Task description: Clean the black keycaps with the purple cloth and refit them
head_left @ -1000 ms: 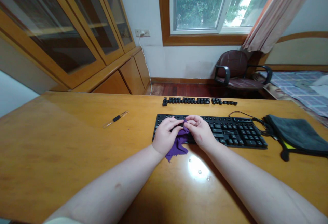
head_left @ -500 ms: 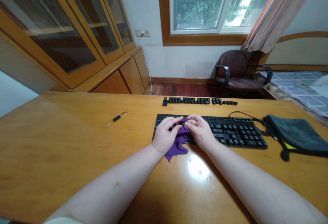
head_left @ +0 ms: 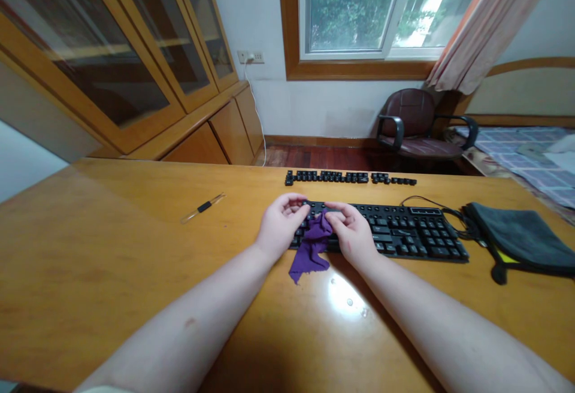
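Observation:
A black keyboard (head_left: 404,234) lies on the desk, with several keycaps gone from its top row so that bare switches show. My right hand (head_left: 353,231) pinches the upper end of a crumpled purple cloth (head_left: 312,255), which drapes over the keyboard's front edge onto the wood. Left of the cloth, my left hand (head_left: 283,225) is over the keyboard's left end, fingers curled and thumb close to the forefinger. Whatever sits between those fingertips is too small and hidden to name.
A row of loose black keycaps (head_left: 332,177) lines the desk's far edge. On the left is a thin wire tool with a black grip (head_left: 204,206). At right are a coiled cable (head_left: 458,219) and a dark grey cloth (head_left: 516,234). Beyond the desk stands a chair (head_left: 408,123).
My left hand has moved left, away from the cloth and my right hand. The cloth stays in my right hand, and more of it shows.

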### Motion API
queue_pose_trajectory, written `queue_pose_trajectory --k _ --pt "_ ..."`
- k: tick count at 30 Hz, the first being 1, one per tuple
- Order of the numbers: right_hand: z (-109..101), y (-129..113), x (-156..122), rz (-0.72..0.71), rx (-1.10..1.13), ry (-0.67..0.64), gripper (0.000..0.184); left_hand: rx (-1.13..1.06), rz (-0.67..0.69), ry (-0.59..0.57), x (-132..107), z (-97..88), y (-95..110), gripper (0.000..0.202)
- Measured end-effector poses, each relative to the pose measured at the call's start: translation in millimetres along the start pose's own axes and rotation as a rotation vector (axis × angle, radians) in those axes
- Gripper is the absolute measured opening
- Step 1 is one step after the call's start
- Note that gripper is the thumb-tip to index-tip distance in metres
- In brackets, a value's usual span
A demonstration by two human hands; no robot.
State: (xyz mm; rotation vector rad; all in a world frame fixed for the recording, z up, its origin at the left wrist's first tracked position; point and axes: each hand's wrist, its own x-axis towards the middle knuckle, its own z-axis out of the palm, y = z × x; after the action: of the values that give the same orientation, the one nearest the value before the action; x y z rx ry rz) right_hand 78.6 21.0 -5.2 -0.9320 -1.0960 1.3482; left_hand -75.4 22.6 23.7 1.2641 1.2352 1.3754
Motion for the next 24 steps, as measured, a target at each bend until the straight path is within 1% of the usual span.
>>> queue_pose_trajectory --k 1,2,3,5,7,10,13,16,19,21,24 --pt "0 1 -1 -0.009 -0.009 -0.012 0.033 -0.090 -0.039 0.045 5 -4.2 5 0.025" --pt "0 2 -3 -0.017 -0.025 -0.028 0.031 -0.168 -0.078 0.066 10 -9.6 10 0.027" --pt "1 3 -4 -0.026 -0.053 -0.048 0.030 -0.212 -0.110 0.065 16 -16.1 15 0.028" --pt "2 4 -8 -0.042 -0.135 -0.110 0.027 -0.197 -0.147 0.028 26 -30.6 21 0.025" --pt "2 5 -11 -0.047 -0.218 -0.201 0.025 -0.085 -0.177 -0.033 35 -44.3 24 0.028" --pt "2 6 -15 -0.058 -0.308 -0.328 0.022 0.236 -0.129 -0.139 42 -58.3 21 0.032" --pt "1 6 -15 -0.077 -0.365 -0.363 0.020 0.545 -0.053 -0.258 46 -63.8 15 0.036" --pt "0 7 -14 -0.062 -0.355 -0.358 0.020 0.783 -0.031 -0.386 47 -64.1 6 0.032" --pt "0 8 -12 -0.052 -0.352 -0.352 0.020 0.906 0.014 -0.486 48 -63.1 -2 0.029" --pt "0 8 -12 -0.059 -0.366 -0.355 0.019 0.966 0.040 -0.508 49 -62.5 -7 0.029" --pt "0 8 -12 -0.079 -0.393 -0.362 0.018 1.000 0.017 -0.523 49 -62.4 -11 0.031"
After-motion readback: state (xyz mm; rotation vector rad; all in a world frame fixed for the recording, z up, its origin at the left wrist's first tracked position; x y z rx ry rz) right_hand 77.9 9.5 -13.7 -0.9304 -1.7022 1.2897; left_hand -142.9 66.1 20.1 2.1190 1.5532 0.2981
